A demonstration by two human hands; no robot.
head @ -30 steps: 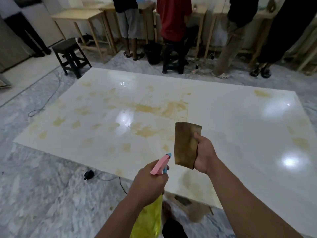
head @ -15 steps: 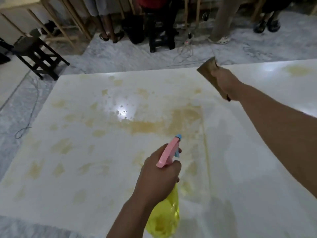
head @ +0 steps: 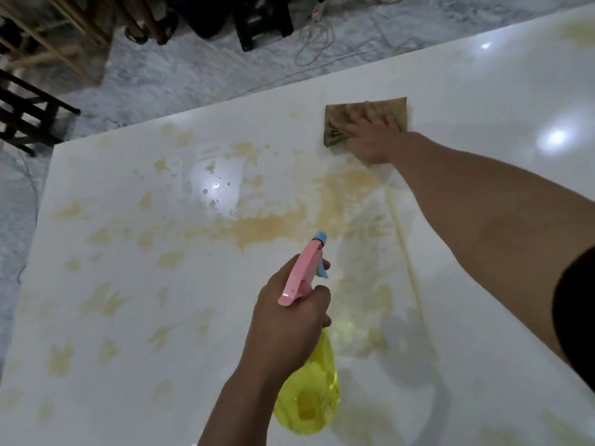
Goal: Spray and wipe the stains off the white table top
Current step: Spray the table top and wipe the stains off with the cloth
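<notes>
The white table top (head: 483,101) fills most of the view, marked with yellow-brown stains (head: 267,226) across its left and middle. My left hand (head: 289,320) grips a spray bottle (head: 309,391) with a yellow body and pink head, nozzle pointing at the stained middle. My right hand (head: 373,136) lies flat with spread fingers on a brown cloth (head: 335,123), pressing it onto the table near the far edge.
A dark wooden stool (head: 22,107) stands on the marble floor at the far left. A power strip with white cables (head: 317,24) lies on the floor beyond the table's far edge, near dark stool legs (head: 260,24) and wooden table legs.
My right hand went from holding the cloth up in the air to reaching forward and pressing it flat on the table. The view has tipped down and closer to the table.
</notes>
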